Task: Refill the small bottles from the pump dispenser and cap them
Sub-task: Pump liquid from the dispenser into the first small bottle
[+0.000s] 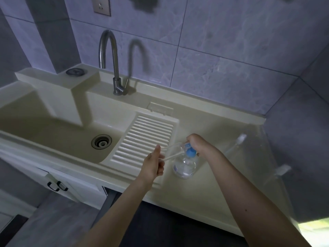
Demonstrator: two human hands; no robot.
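A clear pump dispenser (185, 167) with a blue pump head (190, 152) stands on the cream counter, right of the ribbed washboard. My right hand (195, 144) is curled over the top of the pump head. My left hand (154, 164) grips a slim clear small bottle (173, 156), held slanted, its far end up by the pump's nozzle. Motion blur doubles the bottle's outline. Two more slim clear bottles with white ends, one (240, 139) and another (283, 169), lie near the counter's right edge.
The sink basin (53, 132) with its drain (101, 141) lies to the left, a steel tap (114, 68) behind it. The ribbed washboard (147, 138) slopes into the basin. Tiled walls close the back and right. A cabinet with black handles (57, 186) is below.
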